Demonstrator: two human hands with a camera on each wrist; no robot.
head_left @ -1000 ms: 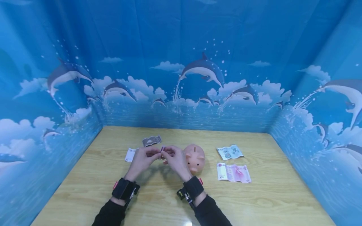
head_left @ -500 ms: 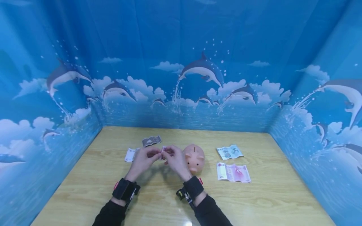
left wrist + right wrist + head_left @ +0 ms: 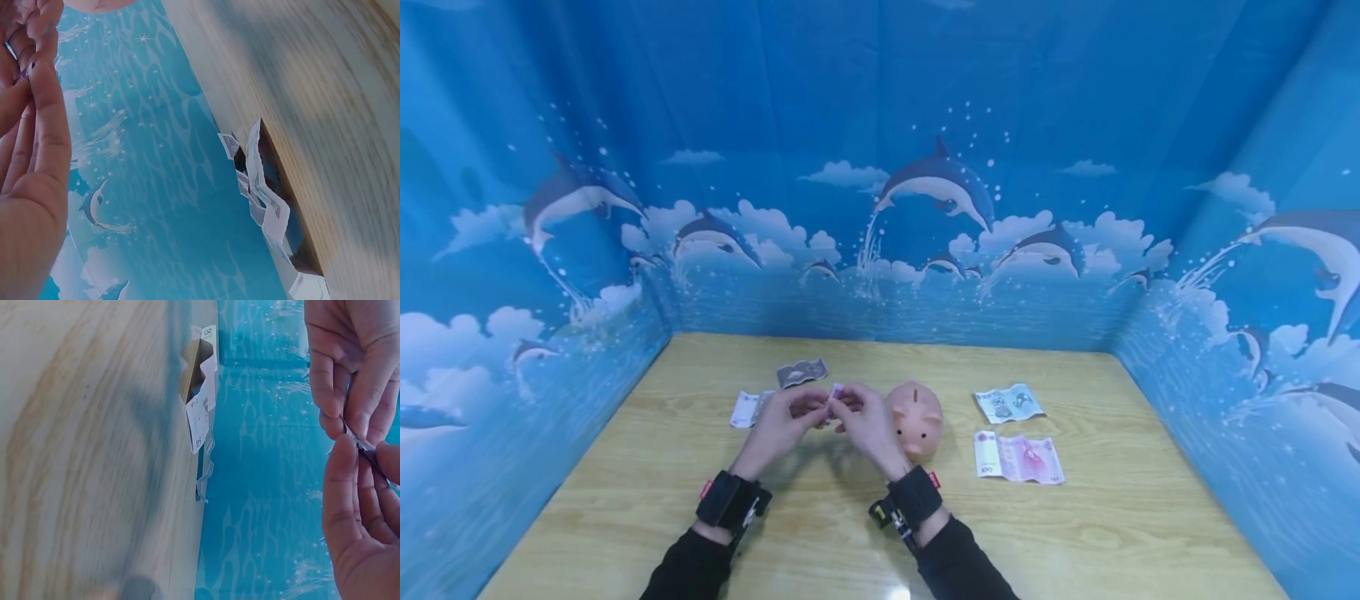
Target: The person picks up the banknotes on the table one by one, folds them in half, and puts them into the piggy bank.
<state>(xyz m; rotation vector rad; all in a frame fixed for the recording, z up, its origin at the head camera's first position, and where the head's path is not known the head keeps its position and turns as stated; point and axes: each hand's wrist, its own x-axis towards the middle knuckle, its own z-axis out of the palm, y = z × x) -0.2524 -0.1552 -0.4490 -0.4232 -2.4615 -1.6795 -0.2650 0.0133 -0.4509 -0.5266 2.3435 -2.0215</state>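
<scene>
In the head view a small folded banknote, pinkish purple, stands up between the fingertips of both hands. My left hand pinches it from the left and my right hand from the right, thumbs facing. The right wrist view shows the folded note as a narrow dark purple strip, mostly covered by fingers. Right beside my right hand sits a pink piggy bank, its slot facing up and its snout toward me. Behind my left hand lie a pale banknote, partly hidden, and a grey-brown banknote.
Right of the piggy bank, a green banknote lies behind a pink 100 banknote on the wooden table. Creased notes rise off the tabletop in the left wrist view. A blue dolphin-print curtain encloses the back and sides.
The folded banknote has turned in the fingers, and more of its light pinkish side now shows above the fingertips. Both arms and the piggy bank stay in nearly the same place.
</scene>
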